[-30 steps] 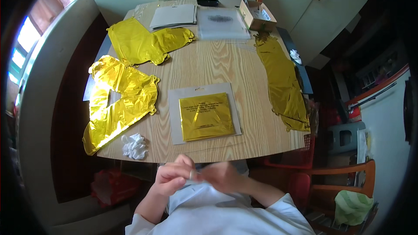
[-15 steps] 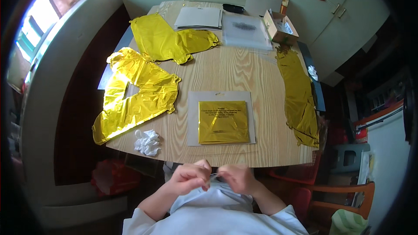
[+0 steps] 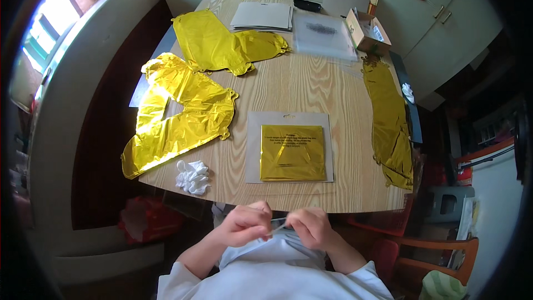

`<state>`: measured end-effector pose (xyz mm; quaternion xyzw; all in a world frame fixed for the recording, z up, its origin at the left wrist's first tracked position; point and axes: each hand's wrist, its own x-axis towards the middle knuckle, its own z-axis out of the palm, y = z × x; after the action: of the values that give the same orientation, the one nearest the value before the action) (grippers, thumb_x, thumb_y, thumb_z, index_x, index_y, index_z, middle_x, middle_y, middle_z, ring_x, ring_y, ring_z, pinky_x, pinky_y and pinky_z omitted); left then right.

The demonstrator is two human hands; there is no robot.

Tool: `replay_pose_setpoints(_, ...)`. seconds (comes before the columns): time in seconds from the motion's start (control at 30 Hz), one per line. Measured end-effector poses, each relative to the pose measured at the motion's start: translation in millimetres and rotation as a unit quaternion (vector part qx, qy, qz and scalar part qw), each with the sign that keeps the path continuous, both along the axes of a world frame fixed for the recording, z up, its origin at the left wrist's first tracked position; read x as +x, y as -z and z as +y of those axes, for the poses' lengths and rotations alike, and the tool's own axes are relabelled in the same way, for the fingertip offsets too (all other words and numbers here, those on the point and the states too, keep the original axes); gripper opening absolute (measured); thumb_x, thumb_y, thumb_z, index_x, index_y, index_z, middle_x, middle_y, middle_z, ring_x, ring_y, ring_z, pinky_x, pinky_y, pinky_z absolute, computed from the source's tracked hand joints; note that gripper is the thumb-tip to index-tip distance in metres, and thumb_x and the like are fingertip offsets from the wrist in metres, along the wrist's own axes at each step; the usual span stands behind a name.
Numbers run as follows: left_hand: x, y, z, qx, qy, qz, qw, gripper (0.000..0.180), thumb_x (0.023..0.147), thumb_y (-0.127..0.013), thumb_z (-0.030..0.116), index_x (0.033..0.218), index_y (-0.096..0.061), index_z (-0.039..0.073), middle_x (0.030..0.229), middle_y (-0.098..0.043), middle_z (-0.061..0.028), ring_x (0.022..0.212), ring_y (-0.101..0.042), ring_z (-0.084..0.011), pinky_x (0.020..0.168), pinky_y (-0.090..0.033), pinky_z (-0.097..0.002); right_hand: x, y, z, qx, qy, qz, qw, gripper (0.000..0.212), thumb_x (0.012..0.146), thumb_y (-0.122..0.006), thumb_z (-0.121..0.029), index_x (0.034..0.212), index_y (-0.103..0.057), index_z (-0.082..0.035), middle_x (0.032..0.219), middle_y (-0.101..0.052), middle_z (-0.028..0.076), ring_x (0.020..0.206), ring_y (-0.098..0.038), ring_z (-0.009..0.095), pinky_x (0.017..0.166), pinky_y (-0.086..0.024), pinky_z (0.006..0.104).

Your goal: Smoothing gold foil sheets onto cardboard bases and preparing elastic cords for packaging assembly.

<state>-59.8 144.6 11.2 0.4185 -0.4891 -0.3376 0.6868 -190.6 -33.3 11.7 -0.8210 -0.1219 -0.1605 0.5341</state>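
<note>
A thin whitish strip (image 3: pixel 279 226) spans the gap between both hands, over the lap — the left hand (image 3: pixel 248 225) pinching one side, the right hand (image 3: pixel 312 228) pinching the other. Beyond, on the wood-grain table (image 3: pixel 302 89), a folded gold foil balloon (image 3: pixel 292 158) lies on grey card (image 3: pixel 302 118).

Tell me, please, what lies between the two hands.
In the head view, a thin pale strip, too small to identify, spans from the left hand to the right hand.
</note>
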Motion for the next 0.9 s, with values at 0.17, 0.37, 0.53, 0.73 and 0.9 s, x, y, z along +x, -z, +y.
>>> replay_pose_setpoints(0.17,-5.3,-11.4,-17.3,0.139,-0.275,-0.332,0.891,0.013,0.089,-0.062,0.013,0.083,-0.068,0.003,0.077,-0.069,-0.0064,0.081,-0.053,-0.0195,0.075,-0.039,-0.0331,-2.6,-1.9,8.2,-0.045,-0.024,-0.017,0.999,0.014,0.077,-0.065,-0.005,0.091,-0.060,-0.006,0.074,-0.063,0.010,0.063,-0.064,0.029,0.056,-0.050,0.0382)
replay_pose_setpoints(0.37,-10.6,5.2,-17.1,0.060,-0.158,0.020,0.985,0.008,0.086,-0.064,0.007,0.090,-0.068,0.002,0.086,-0.068,-0.0022,0.091,-0.052,-0.0204,0.081,-0.039,-0.0313,3.2,15.2,8.6,-0.056,0.008,0.028,0.998,0.013,0.079,-0.061,-0.003,0.091,-0.060,-0.006,0.070,-0.061,0.010,0.060,-0.063,0.028,0.054,-0.049,0.0385)
replay_pose_setpoints(0.53,1.2,2.1,-7.6,0.028,-0.053,-0.086,0.995,0.020,0.083,-0.063,0.003,0.102,-0.068,0.005,0.090,-0.069,-0.0010,0.092,-0.053,-0.0196,0.084,-0.037,-0.0318,4.1,-0.7,-5.7,-0.022,0.048,0.042,0.998,0.012,0.079,-0.063,-0.005,0.090,-0.061,-0.007,0.072,-0.062,0.010,0.061,-0.063,0.029,0.053,-0.049,0.0384)
replay_pose_setpoints(0.73,-2.6,-9.1,-11.5,0.116,-0.191,-0.262,0.939,0.011,0.082,-0.063,0.001,0.091,-0.069,0.004,0.084,-0.069,-0.0043,0.081,-0.055,-0.0209,0.082,-0.040,-0.0330,5.0,-11.1,-0.5,-0.014,-0.023,-0.052,0.998,0.008,0.079,-0.065,-0.007,0.085,-0.060,-0.006,0.067,-0.058,0.010,0.059,-0.062,0.029,0.052,-0.048,0.0388)
replay_pose_setpoints(0.9,-8.4,-8.7,-16.6,0.084,-0.175,-0.073,0.978,0.013,0.079,-0.064,0.001,0.091,-0.068,0.004,0.082,-0.068,-0.0036,0.080,-0.055,-0.0218,0.082,-0.041,-0.0328,8.2,12.0,-2.5,-0.053,0.013,0.030,0.998,0.013,0.077,-0.063,-0.003,0.090,-0.060,-0.007,0.067,-0.059,0.009,0.058,-0.062,0.028,0.051,-0.049,0.0375)
